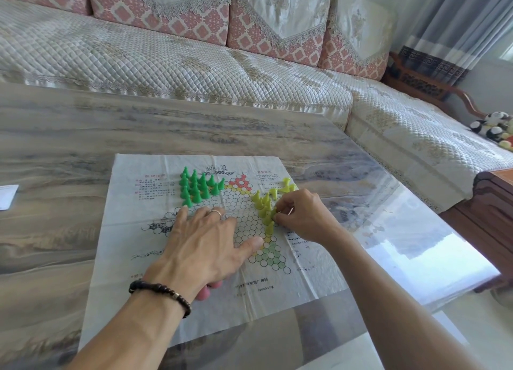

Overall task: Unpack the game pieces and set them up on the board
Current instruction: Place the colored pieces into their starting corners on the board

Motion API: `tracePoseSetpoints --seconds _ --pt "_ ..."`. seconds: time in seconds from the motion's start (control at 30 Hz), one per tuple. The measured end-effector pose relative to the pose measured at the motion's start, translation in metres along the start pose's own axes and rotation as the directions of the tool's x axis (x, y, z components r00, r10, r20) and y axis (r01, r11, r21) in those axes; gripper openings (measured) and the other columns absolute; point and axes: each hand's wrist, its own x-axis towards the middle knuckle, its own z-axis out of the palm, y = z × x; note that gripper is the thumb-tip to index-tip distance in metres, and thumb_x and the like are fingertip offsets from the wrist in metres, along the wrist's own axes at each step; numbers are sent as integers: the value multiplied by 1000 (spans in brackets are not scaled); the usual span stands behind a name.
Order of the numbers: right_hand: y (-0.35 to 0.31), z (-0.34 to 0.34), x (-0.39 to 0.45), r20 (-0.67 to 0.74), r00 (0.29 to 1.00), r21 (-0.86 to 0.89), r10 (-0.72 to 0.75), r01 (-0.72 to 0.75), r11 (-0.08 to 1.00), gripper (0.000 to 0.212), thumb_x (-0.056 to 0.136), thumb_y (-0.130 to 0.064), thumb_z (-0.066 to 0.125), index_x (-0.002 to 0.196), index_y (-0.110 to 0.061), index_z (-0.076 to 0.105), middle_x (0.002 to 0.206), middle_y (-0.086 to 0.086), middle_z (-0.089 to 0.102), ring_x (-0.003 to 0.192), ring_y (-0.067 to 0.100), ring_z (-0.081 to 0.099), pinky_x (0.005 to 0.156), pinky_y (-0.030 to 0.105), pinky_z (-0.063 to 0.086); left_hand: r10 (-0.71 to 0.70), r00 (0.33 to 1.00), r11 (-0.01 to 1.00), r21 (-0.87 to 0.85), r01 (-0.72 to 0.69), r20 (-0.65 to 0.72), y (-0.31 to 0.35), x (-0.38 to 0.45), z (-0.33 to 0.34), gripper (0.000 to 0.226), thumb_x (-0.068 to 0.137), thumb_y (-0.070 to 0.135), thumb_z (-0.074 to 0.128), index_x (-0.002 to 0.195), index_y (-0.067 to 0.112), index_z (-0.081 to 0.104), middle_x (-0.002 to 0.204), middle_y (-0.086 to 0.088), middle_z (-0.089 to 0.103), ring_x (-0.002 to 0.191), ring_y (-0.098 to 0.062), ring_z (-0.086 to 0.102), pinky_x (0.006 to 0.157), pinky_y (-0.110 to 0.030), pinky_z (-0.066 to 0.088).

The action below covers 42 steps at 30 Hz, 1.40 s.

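Right hand [302,217] pinches one yellow-green piece [273,212] at its fingertips — cone axis near upright — at the 4 o'clock edge of the yellow-green cluster [265,203]. Left hand [205,242] lies flat, fingers spread, on the paper board [133,258]; green pieces [197,186] stand at 11 o'clock.

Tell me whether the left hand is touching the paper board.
Touching. In the head view the left hand lies flat with spread fingers pressed onto the paper board, no gap showing beneath the fingertips or thumb.
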Motion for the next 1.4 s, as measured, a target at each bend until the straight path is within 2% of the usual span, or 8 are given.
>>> tracePoseSetpoints --seconds 0.2,0.33,0.5,0.73,0.97,1.17,1.27,1.4 --pt "8 -4 3 18 1000 23 -15 14 1000 12 82 -17 68 94 -20 68 77 -7 66 63 7 61 51 15 48 10 1000 1000 1 -10 -10 0 -1 -1 92 76 84 6 137 28 46 155 -4 30 142 -23 26 117 -54 11" --pt "12 -7 13 -134 990 29 51 -48 998 18 89 -18 60 106 -15 66 74 -2 67 65 15 67 61 31 58 5 1000 1000 2 -5 2 1 0 -1 93 74 84 5 135 28 48 155 -6 30 141 -24 27 116 -56 11" --pt "-1 0 29 -151 988 -91 -12 -2 996 31 90 -28 63 119 -18 65 90 2 71 76 17 66 69 31 55 7 1000 1000 -4 -7 -3 0 0 -1 95 72 84 4 137 28 46 155 -7 29 142 -24 25 116 -56 13" --pt "1 4 32 -121 993 -134 14 -31 990 20 90 -14 59 108 -12 67 98 4 66 85 20 60 74 32 49 9 1000 1000 -2 -9 -19 -1 0 1 91 76 84 6 135 28 48 154 -5 31 140 -22 28 115 -54 15" --pt "12 -7 9 -125 990 23 61 -59 998 20 93 -14 53 108 -12 66 88 0 66 67 12 60 58 23 46 0 1000 1000 4 0 -3 0 -1 0 92 74 84 6 135 28 47 155 -6 29 141 -24 28 115 -57 11" --pt "11 -7 -10 -99 995 -10 10 -11 1000 21 88 -13 55 79 1 67 76 15 68 50 10 46 49 17 42 -2 1000 1000 16 2 3 2 0 -2 87 78 83 9 131 28 50 153 -6 34 142 -24 28 116 -59 1" --pt "5 -7 -16 -92 996 21 12 -10 1000 10 85 -16 66 80 -16 74 70 -9 66 56 -2 56 52 5 42 0 1000 1000 10 0 6 2 -2 -2 86 78 82 9 133 29 49 152 -5 35 141 -23 28 116 -59 2" --pt "1 1 -21 -25 999 25 23 -23 999 7 81 -17 72 79 -24 71 69 -11 64 58 -2 54 50 5 40 -7 1000 1000 3 7 11 2 -2 -2 87 79 82 9 137 29 45 154 -6 32 142 -24 26 116 -59 2"
